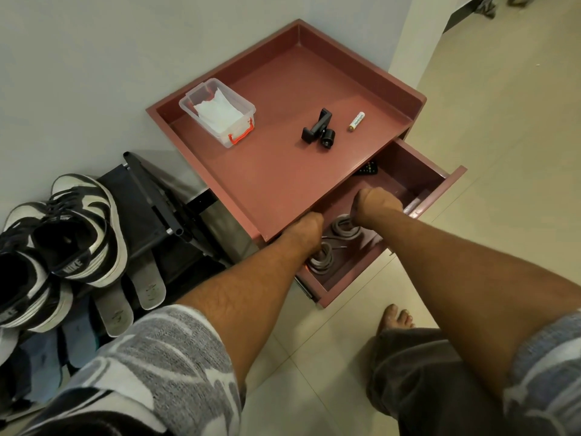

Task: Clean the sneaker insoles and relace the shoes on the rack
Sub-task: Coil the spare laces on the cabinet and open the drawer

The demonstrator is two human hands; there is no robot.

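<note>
Two coils of grey shoelace lie in the open maroon drawer [440, 190]. My left hand [306, 229] reaches in with its fingers curled down onto the near lace coil [322, 262]. My right hand [377, 201] is a fist gripping the top of the far lace coil [342, 229]. Both sets of fingertips are hidden behind the knuckles. A pair of black and white sneakers [78, 228] stands on the black shoe rack [157, 202] at the left, with no laces visible in the eyelets.
The maroon cabinet top [283, 171] carries a clear plastic box [218, 111] with a white cloth, a black phone clamp [319, 129] and a battery [356, 121]. A black remote [367, 168] lies in the drawer. Grey slippers [132, 297] sit on the lower rack. My bare foot [396, 319] is on the tiled floor.
</note>
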